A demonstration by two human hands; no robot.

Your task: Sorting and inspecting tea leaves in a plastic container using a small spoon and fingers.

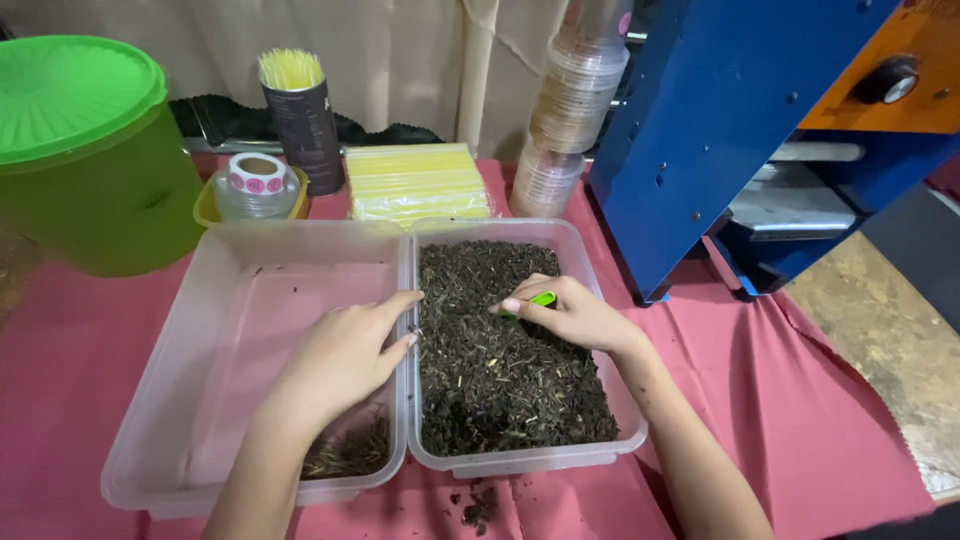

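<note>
1. The right hand [575, 315] is clenched on a small green scoop [541, 299], its fingers [520, 304] pinching it just above the dark dried leaves [500, 350].
2. Those leaves fill the right tray [590, 270], which lies directly under the right fingers.
3. The left hand [345, 355] rests across the shared rims of the two trays; its fingers [400, 305] are loose and grasp nothing, the tips reaching just over the edge of the leaves.
4. The left tray [200, 300], under the left palm, is nearly bare: only a small pile of pale stems [350, 452] sits in its near corner, below the left wrist.
5. Judging by that, the sorting looks barely begun: few stems lie apart, and nearly all the leaves remain unsorted.
6. A few crumbs [478, 505] lie spilled on the red-clothed counter [800, 400], nearer than both hands.
7. Beyond the fingers stand a green lidded tub [90, 150], yellow straws [415, 180] and stacked clear cups [575, 100]; a blue machine [740, 120] stands to their right.
</note>
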